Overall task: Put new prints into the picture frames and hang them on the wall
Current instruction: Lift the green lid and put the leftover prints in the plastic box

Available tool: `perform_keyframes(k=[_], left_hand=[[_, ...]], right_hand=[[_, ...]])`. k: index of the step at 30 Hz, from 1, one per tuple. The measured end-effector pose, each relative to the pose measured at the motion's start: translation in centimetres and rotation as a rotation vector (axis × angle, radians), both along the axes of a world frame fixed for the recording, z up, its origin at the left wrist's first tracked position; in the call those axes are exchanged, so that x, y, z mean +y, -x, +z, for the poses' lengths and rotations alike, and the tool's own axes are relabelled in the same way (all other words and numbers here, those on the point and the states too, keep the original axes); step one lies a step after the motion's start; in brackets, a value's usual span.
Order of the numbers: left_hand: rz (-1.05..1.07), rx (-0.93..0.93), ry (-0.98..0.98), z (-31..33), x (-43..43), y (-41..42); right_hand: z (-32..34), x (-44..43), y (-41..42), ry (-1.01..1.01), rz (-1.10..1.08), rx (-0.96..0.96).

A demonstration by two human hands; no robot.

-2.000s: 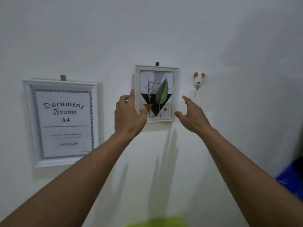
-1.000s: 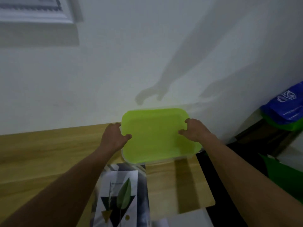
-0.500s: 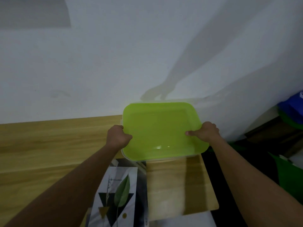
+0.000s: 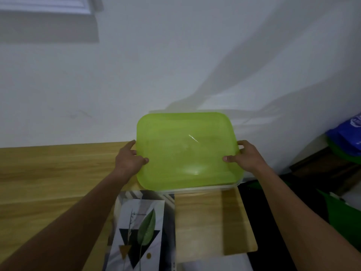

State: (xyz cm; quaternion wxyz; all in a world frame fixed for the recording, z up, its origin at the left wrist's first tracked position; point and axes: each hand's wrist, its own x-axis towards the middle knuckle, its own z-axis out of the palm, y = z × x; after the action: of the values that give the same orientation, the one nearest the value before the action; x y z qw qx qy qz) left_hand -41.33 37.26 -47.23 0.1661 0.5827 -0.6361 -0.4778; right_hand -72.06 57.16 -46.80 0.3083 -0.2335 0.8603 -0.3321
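A lime-green plastic lid [image 4: 185, 151] covers a clear box at the far right of the wooden table [image 4: 48, 169], against the white wall. My left hand [image 4: 129, 160] grips the lid's left edge, thumb on top. My right hand [image 4: 243, 157] grips its right edge the same way. A leaf print [image 4: 139, 231] with a black triangle lies flat on the table in front of the box, between my forearms. The bottom edge of a white picture frame [image 4: 45, 5] hangs on the wall at the top left.
The table ends just right of the box; beyond it the floor is dark. A blue bag [image 4: 349, 133] and green items [image 4: 340, 208] sit at the right. A clear sleeve [image 4: 170, 231] lies under the print.
Two seconds ago my hands were at the small leaf frame on the wall. The view then dropped to the table and both hands took hold of the green lid, which has tipped slightly since.
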Motion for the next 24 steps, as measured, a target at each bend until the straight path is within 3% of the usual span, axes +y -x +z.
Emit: perform_keyframes(k=[6,12,24], left_hand=[[-0.023,0.043,-0.024,3.6,-2.7,-7.9],[0.015,0.05,-0.06,4.7,-6.4,-19.5],[-0.02,-0.161,-0.039,-1.2,-18.2,-38.4]], right_hand=[[4.6,-2.1,-7.2,0.161,0.172,-0.064],[4.8,-7.2,-17.7,0.183,0.235,-0.101],[-3.7,-20.5,-37.1,0.046,0.306,-0.114]])
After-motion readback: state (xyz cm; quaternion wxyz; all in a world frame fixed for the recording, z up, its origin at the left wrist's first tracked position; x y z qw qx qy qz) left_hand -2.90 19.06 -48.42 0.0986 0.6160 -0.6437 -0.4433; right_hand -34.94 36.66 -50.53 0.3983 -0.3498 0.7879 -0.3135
